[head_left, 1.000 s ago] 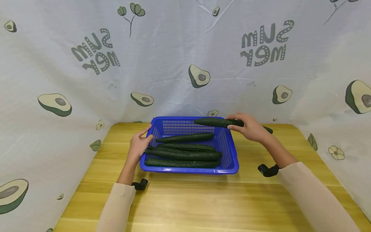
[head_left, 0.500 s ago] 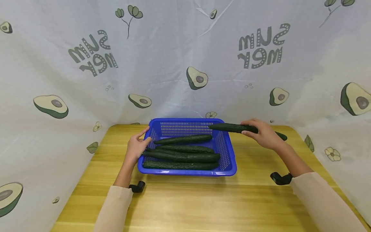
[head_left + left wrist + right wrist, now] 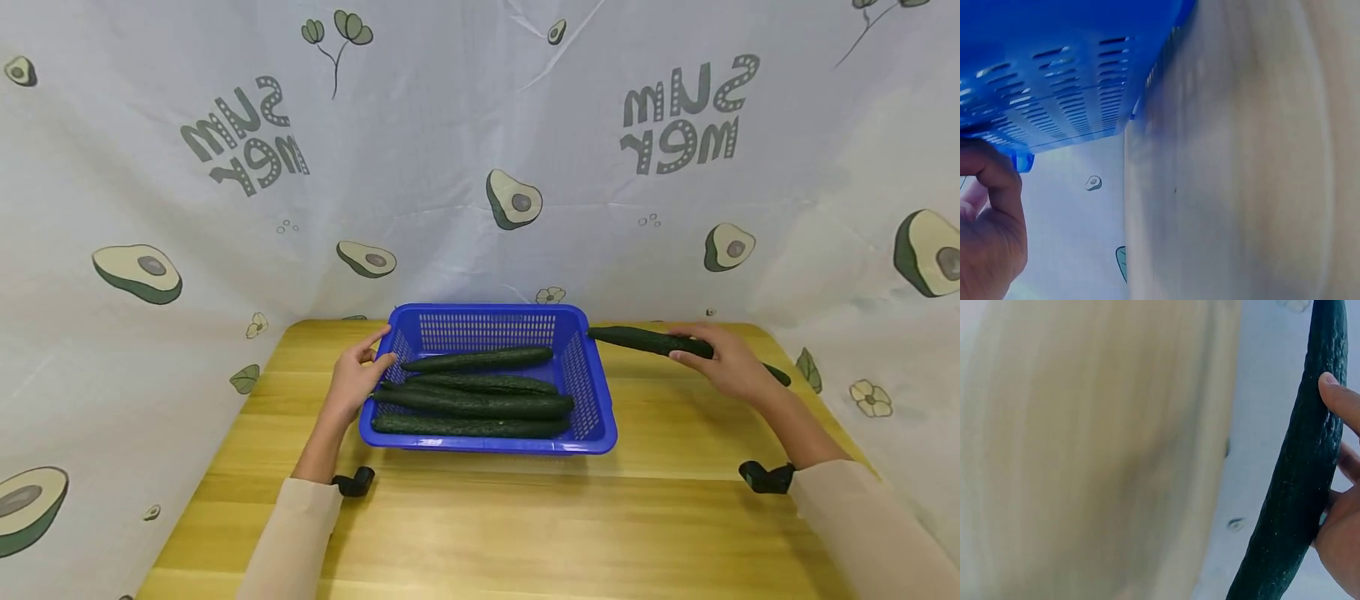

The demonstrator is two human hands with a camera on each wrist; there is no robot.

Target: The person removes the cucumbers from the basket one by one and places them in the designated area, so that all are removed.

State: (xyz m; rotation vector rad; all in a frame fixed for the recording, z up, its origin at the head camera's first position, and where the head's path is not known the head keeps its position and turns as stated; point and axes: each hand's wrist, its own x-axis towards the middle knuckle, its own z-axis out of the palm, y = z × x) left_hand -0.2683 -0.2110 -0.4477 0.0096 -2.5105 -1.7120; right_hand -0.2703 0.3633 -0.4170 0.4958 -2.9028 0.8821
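Observation:
My right hand (image 3: 723, 362) grips a long dark green cucumber (image 3: 637, 337) around its middle, to the right of the blue basket (image 3: 495, 447). Its tapered tip points left, close to the basket's right rim, and its other end sticks out behind the hand. In the right wrist view the thumb lies along the bumpy skin of the cucumber (image 3: 1291, 475). My left hand (image 3: 356, 375) holds the basket's left rim, thumb on the inner side. From below, the left wrist view has curled fingers at the slotted basket wall (image 3: 1085, 81). Several cucumbers (image 3: 480, 403) lie lengthwise inside the basket.
The basket stands on a wood-grain table (image 3: 480, 533). Behind and at both sides hangs a pale curtain (image 3: 450, 150) printed with avocados and lettering, close to the table's back edge. A small black camera (image 3: 767, 477) is strapped to each wrist.
My right hand has carried the cucumber rightward and lower, from over the basket's back right corner to beside it. The left hand keeps its place on the rim.

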